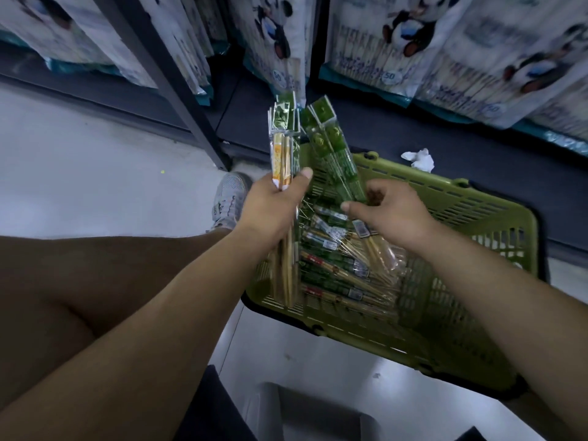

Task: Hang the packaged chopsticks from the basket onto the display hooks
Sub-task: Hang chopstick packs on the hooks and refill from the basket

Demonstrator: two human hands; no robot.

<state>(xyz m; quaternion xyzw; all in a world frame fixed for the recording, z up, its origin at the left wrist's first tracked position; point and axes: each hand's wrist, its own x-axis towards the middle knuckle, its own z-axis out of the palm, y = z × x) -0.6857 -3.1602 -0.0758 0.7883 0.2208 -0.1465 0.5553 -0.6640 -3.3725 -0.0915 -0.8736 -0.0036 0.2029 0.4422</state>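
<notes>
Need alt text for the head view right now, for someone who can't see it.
The left hand grips a bundle of packaged chopsticks upright above a green basket holding loose packs, while the right hand pinches green packs.

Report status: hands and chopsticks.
Left hand grips bundle of clear-wrapped wooden chopstick packs. Right hand pinches green-labelled chopstick packs. More packs in olive-green plastic basket. No obstruction seen.

two bare forearms (178, 300) coming in, left hand (273, 206) and right hand (396, 213) bare too; below, a bare knee (79, 281), a light grey mesh sneaker (227, 202), dark shorts (208, 409) at the bottom edge.
</notes>
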